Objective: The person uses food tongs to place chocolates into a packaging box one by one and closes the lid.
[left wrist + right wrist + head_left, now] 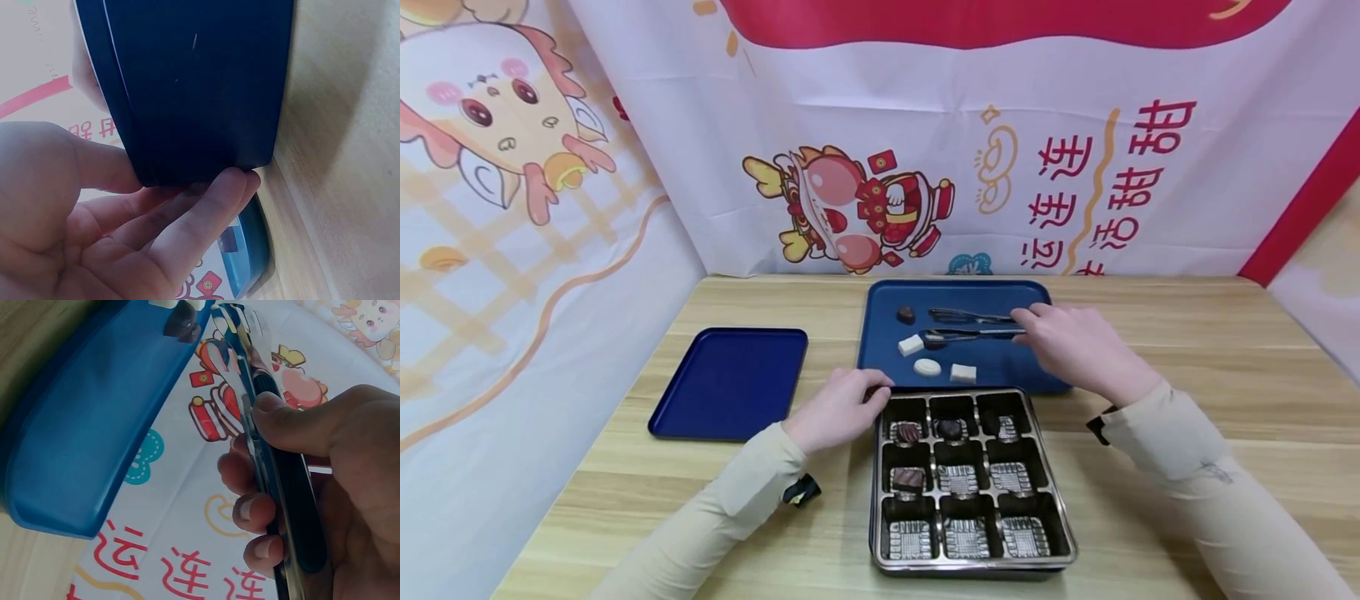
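Observation:
My right hand (1071,346) grips metal tongs (973,335) with dark handle grips, thumb on one side and fingers curled round the other. Over the blue tray (1007,375) the tongs' arms stand apart, the nearer one partly covering a dark chocolate (934,343). Nothing visible is pinched between their tips. My left hand (842,404) holds the far left corner of a chocolate box (1048,467), thumb and fingertips against its dark wall (200,94). Striped chocolates (907,479) and dark ones (950,429) sit in some far and left compartments of its insert.
On the blue tray lie another dark chocolate (906,315), two white square pieces (963,372) and a white oval piece (927,367). A smaller navy tray (730,383) is at the left. A printed cloth (865,100) hangs behind the wooden table (1157,333).

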A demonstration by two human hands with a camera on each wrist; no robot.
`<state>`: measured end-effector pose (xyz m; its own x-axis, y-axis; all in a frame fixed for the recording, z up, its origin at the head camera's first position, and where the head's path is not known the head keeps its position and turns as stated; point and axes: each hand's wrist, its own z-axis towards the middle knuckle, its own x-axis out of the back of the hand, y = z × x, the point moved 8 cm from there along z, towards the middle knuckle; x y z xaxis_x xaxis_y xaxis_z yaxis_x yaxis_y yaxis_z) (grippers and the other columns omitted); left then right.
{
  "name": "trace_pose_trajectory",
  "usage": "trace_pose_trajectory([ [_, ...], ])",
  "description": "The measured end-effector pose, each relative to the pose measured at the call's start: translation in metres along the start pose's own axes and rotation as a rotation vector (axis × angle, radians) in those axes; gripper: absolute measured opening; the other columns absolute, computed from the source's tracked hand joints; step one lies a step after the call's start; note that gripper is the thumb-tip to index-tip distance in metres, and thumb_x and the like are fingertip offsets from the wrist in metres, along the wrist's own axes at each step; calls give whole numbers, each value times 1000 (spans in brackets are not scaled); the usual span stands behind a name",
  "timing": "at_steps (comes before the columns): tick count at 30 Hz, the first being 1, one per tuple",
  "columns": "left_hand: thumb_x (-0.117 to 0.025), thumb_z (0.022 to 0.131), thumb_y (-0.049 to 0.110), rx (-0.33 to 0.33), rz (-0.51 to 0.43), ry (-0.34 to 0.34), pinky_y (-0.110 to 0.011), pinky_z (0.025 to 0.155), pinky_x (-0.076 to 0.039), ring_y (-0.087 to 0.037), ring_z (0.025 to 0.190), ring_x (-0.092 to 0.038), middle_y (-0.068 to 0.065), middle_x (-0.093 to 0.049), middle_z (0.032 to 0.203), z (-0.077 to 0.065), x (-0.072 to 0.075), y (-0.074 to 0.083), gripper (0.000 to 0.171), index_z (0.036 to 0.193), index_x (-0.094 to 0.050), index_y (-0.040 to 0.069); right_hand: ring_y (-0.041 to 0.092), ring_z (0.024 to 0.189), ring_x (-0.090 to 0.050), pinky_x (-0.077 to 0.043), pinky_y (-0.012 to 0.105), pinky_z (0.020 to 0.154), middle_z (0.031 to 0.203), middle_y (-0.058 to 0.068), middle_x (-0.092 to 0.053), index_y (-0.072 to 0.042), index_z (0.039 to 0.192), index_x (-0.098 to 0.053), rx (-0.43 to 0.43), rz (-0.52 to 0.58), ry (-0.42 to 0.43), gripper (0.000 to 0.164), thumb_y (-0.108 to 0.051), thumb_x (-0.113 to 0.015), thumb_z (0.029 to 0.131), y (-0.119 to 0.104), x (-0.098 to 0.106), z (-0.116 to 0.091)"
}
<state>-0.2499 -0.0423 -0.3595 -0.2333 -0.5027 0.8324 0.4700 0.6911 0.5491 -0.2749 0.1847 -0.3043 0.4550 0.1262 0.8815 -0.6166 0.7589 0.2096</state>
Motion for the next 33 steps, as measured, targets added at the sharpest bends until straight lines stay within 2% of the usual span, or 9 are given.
trace_pose_trajectory([
  [6, -49, 99, 14, 4, 10, -1, -25, 55, -41, -8, 51, -48, 2, -62, 91, 0, 0, 0, 25, 115, -65, 3, 13, 47, -43, -33, 27, 39, 62, -1, -46, -9, 80, -58, -55, 12, -112, 19, -21, -73, 83, 7, -11, -1],
  [12, -49, 99, 14, 6, -9, -5, -26, 54, -41, -9, 48, -48, 2, -61, 86, 0, 0, -1, 25, 115, -65, 2, 16, 49, -46, -34, 29, 38, 65, 0, -46, -11, 80, -57, -84, 38, -220, 17, -21, -69, 88, 4, -17, 3],
  [17, -49, 99, 14, 2, -3, -1, -26, 53, -40, -9, 47, -47, 3, -60, 82, 0, 0, -1, 25, 115, -65, 2, 18, 52, -50, -37, 32, 40, 66, 1, -48, -12, 78, -55, -104, 38, -208, 18, -20, -68, 88, 7, -19, 8],
  [20, -49, 99, 14, -5, 6, 4, -26, 54, -41, -8, 49, -48, 3, -61, 86, 1, 0, 0, 25, 114, -65, 3, 18, 52, -51, -37, 32, 40, 67, 2, -50, -12, 78, -56, -113, 40, -208, 17, -19, -68, 88, 9, -23, 9],
  [27, -49, 99, 14, -10, 22, 7, -25, 57, -42, -8, 55, -50, 2, -63, 91, 1, 0, 1, 25, 114, -66, 3, 15, 50, -48, -36, 31, 40, 67, 1, -53, -12, 81, -60, -144, 61, -265, 14, -21, -66, 89, 11, -30, 9],
  [33, -49, 99, 15, -7, 23, 3, -25, 57, -42, -8, 55, -50, 1, -63, 89, 0, 0, 0, 25, 114, -65, 3, 15, 50, -47, -36, 32, 40, 66, 0, -51, -13, 78, -57, -147, 60, -261, 17, -21, -67, 89, 10, -31, 9],
])
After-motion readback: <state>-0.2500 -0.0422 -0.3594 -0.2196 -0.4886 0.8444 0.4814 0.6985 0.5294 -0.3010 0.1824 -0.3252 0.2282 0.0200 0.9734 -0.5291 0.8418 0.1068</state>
